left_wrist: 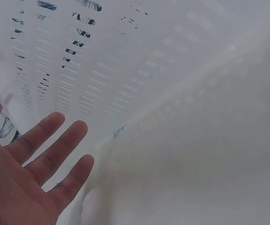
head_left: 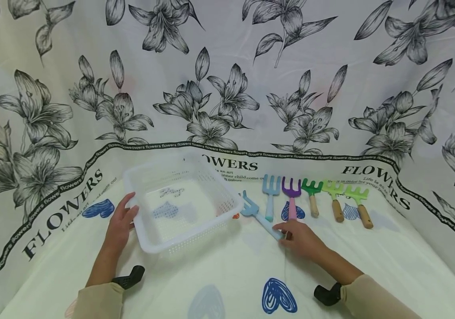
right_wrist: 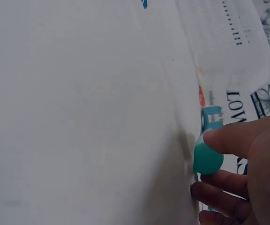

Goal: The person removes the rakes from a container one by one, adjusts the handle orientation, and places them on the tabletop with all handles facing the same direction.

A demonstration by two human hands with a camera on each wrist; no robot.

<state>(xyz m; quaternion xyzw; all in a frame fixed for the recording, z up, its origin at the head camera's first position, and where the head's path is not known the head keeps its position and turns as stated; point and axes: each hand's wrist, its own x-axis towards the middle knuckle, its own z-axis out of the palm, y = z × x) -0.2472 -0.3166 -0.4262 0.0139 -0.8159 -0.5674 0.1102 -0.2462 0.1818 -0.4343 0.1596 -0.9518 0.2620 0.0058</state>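
Note:
My left hand (head_left: 120, 221) holds the left rim of a white plastic basket (head_left: 191, 239) with slotted walls. In the left wrist view, several fingers of that hand (left_wrist: 41, 164) spread beside the basket's outer wall (left_wrist: 139, 70). My right hand (head_left: 301, 239) pinches the handle end of a light blue toy hand rake (head_left: 265, 223), its tines pointing toward the basket's right corner. Seen from the right wrist, thumb and fingers hold the rounded teal handle end (right_wrist: 209, 157); most of the rake is hidden behind it.
Right of the basket lies a row of hand rakes: light blue (head_left: 271, 190), purple with a pink handle (head_left: 292, 190), dark green (head_left: 313, 188) and two light green ones (head_left: 335, 192) with wooden handles. A flower-printed curtain (head_left: 211, 88) hangs behind the white cloth (head_left: 227, 283).

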